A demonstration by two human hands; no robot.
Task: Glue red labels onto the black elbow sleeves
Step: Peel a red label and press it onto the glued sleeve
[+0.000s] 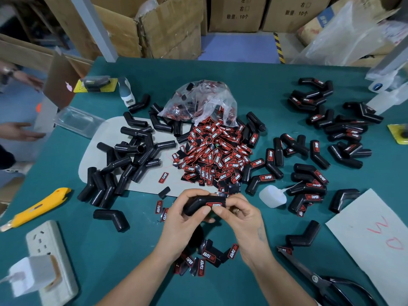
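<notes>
While both hands work close together near the front edge of the green table (254, 71), they hold one black elbow sleeve (198, 203) just above its surface. The left hand (187, 219) curls around the sleeve's left end from below, thumb tip resting on the sleeve's front beside the red label (213, 204), and the right hand (240, 215) pinches the sleeve's right end, its thumb pressing at the label's lower edge. That label lies flat on the sleeve's straight arm, its white lettering facing up. Beyond the hands, a heap of loose labels (214, 155) spills from a crumpled clear plastic bag (201, 100) in the middle of the table. To the left of the heap, a pile of unlabeled sleeves (128, 155) lies partly on a pale grey mat (145, 184); to the right, labeled sleeves (309, 186) are scattered toward the table's far right corner. A small white glue bottle (272, 196) lies on its side just right of the hands. A few labels (207, 259) sit between the forearms. At the left lie a yellow utility knife (37, 206) and a white power strip (51, 261) with a charger plugged in; black scissors (326, 281) and a white sheet with red marks (375, 237) lie at the right. Cardboard boxes (167, 27) stand behind the table.
</notes>
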